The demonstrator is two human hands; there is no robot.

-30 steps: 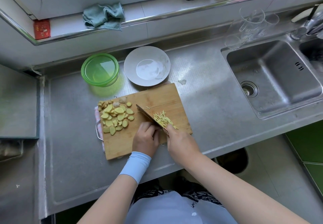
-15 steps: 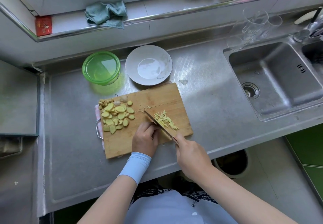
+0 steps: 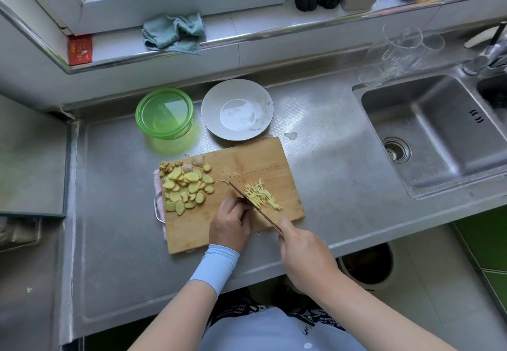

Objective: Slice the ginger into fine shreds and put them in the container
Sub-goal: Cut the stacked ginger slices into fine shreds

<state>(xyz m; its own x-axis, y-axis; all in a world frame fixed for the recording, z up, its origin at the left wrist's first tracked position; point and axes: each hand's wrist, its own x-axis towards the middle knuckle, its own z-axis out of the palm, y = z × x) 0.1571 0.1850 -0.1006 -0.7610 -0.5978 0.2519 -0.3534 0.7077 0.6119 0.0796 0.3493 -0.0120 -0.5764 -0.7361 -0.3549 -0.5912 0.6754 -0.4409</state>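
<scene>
A wooden cutting board (image 3: 247, 158) lies on the steel counter. A pile of yellow ginger slices (image 3: 186, 189) covers its left part. Fine ginger shreds (image 3: 262, 195) lie right of the knife (image 3: 247, 200), whose blade runs diagonally across the board. My right hand (image 3: 299, 246) grips the knife handle at the board's near right corner. My left hand (image 3: 229, 221) sits with curled fingers pressed against the blade's left side; any ginger under the fingers is hidden. A green round container (image 3: 164, 113) stands behind the board at the left.
A grey plate (image 3: 237, 109) stands beside the green container. The sink (image 3: 433, 128) is at the right, with clear glasses (image 3: 400, 49) behind it. A teal cloth (image 3: 175, 32) and bottles sit on the window ledge. A bin (image 3: 367, 267) stands below the counter's edge.
My right hand has drawn back toward me with the knife, and the blade now lies lower and flatter. My left hand stays in place. The shred pile looks slightly larger.
</scene>
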